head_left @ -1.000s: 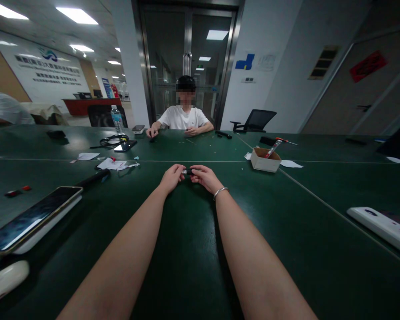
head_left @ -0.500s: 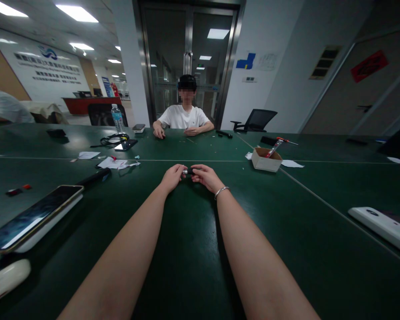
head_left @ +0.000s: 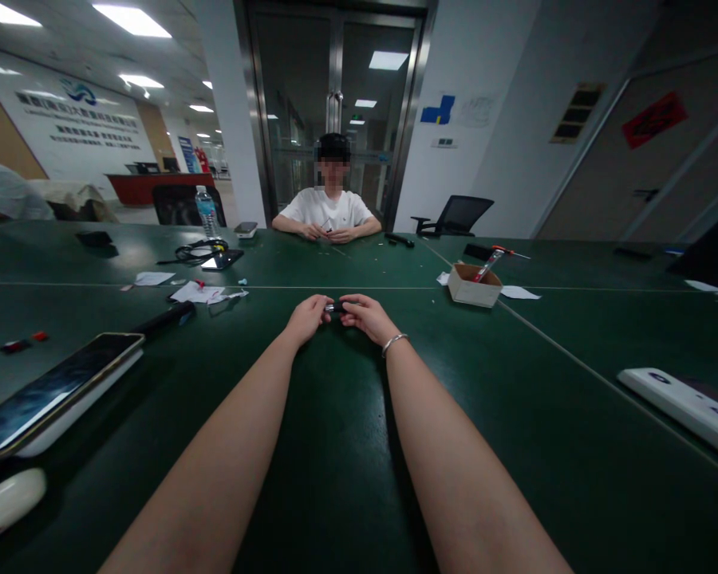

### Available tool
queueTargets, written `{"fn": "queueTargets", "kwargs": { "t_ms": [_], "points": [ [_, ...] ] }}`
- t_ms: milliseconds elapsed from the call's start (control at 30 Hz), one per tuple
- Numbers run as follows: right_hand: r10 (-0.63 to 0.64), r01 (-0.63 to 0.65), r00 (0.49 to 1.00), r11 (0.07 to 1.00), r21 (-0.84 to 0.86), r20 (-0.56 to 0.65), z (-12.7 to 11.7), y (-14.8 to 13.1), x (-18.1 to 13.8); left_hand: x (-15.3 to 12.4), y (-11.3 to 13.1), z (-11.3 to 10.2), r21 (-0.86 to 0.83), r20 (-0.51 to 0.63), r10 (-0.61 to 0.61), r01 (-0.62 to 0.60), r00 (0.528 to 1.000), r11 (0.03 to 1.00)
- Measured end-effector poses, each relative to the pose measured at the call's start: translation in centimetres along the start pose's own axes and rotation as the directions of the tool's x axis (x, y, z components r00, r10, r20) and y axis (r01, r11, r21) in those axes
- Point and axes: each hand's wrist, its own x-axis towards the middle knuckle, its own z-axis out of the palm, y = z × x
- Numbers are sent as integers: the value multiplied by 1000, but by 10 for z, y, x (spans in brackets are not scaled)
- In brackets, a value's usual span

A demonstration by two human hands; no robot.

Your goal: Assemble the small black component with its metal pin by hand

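Observation:
My left hand [head_left: 307, 317] and my right hand [head_left: 366, 317] meet over the middle of the dark green table [head_left: 347, 446]. Both pinch a small dark object with a silvery part [head_left: 336, 306], one hand at each end. The fingers of both hands are curled closed around it. A thin bracelet [head_left: 394, 344] sits on my right wrist. Both forearms stretch out from the bottom of the view and rest low over the table.
A phone [head_left: 48, 395] lies on a white pad at the left, a white device [head_left: 682, 408] at the right. A small cardboard box [head_left: 474, 285] with a red-handled tool stands right of centre. Paper scraps [head_left: 203, 293] and a black pen [head_left: 164, 317] lie left. A person in white [head_left: 326, 211] sits opposite.
My hands stay together on the small object. The person opposite has drawn both hands together in front of the chest. The view shifted slightly.

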Motion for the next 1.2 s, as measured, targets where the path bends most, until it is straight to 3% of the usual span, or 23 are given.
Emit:
{"fn": "queueTargets", "kwargs": {
  "t_ms": [367, 533, 1200],
  "points": [
    [8, -8, 1000, 1000, 5, 3, 1, -1, 0, 3, -4, -3, 44, -24, 51, -50, 998, 998],
    [2, -2, 1000, 1000, -3, 3, 1, -1, -1, 3, -5, -2, 22, 15, -2, 1, 1000, 1000],
    [-2, 2, 1000, 1000, -3, 16, 1, 0, -1, 2, -2, 1, 33, 8, 29, -29, 1000, 999]
  ]
}}
